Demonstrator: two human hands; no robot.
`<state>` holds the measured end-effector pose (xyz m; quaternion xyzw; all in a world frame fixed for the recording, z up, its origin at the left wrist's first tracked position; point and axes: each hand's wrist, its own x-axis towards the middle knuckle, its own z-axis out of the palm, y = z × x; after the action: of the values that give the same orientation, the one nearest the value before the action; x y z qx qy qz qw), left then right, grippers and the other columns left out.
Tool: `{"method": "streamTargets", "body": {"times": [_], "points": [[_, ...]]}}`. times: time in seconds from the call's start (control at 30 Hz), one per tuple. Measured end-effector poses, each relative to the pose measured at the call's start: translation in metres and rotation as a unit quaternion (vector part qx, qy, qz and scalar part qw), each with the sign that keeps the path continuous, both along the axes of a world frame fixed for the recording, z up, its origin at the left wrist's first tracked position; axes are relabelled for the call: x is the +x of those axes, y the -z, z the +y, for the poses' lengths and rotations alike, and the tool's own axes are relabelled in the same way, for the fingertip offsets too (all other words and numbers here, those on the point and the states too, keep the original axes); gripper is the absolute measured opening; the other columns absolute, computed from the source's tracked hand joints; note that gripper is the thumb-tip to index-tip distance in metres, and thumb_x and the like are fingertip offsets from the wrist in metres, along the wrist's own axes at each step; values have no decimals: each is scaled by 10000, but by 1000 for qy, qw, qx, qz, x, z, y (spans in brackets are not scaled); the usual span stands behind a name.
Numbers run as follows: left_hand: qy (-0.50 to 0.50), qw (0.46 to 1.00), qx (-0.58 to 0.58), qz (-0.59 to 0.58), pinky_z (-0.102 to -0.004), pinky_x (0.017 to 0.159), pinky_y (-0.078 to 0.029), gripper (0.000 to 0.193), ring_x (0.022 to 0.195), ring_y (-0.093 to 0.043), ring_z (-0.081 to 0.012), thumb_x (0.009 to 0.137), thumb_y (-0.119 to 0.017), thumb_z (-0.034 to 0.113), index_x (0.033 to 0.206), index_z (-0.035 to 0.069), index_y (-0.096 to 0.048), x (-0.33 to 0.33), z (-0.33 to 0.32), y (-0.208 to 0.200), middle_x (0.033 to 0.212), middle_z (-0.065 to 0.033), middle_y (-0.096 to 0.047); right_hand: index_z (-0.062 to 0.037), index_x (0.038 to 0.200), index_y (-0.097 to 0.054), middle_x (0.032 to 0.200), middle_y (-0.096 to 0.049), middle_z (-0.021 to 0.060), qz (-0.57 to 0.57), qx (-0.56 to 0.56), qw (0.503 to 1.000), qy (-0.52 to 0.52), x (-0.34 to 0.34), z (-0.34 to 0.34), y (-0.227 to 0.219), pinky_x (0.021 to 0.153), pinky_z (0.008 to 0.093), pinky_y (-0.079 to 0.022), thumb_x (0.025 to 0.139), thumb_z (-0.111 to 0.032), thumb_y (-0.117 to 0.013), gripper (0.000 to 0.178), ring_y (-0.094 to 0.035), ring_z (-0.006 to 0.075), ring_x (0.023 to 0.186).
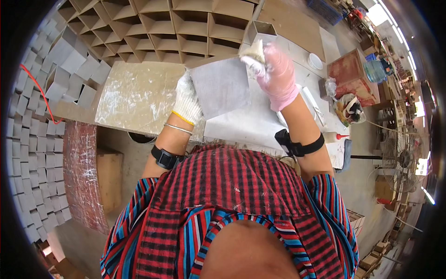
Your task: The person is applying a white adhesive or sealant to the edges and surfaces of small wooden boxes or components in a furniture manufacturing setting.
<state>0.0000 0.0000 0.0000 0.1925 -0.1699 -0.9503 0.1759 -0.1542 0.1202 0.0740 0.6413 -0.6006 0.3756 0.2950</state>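
My left hand (187, 98), in a white knit glove with a yellow cuff edge, grips the left side of a grey square box (222, 88) held above the worktable. One flat face of the box is turned up toward me; its inside is hidden. My right hand (278, 76) wears a thin pink glove and is closed on a crumpled, off-white cloth (254, 55). The cloth is by the box's far right corner; whether they touch I cannot tell. Beyond it stands a small, open grey box (262, 31).
A brown cardboard grid (190, 28) rises at the table's far side. Many grey boxes (42, 172) are stacked along the left, with a red cord (39, 90) near them. To the right are a red-tipped bottle (333, 136), a white tub (315, 61) and a standing fan (403, 159).
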Motion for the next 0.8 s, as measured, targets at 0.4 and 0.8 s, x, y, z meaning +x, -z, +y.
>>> {"method": "streamTargets", "body": {"times": [0.4,0.8], "points": [[22,999,35,33,-406,796,-459,481,947,-533,-309,864,-291,365,1110,-9,-466,4,7,-13,1062,-172,-526,-91,882,-531,734,-549,46,61,26,995,78,-16,0,-20,524,309,-448,641,-119,-633,263,-563,231,652],[-96,685,-715,-101,-343,875,-389,384,1029,-481,-250,866,-314,269,1147,31,-425,-3,-11,-2,1131,-122,-490,-64,1000,-530,854,-603,102,-381,87,917,-75,23,9,-23,653,275,-460,777,-137,-574,238,-593,193,722]]}}
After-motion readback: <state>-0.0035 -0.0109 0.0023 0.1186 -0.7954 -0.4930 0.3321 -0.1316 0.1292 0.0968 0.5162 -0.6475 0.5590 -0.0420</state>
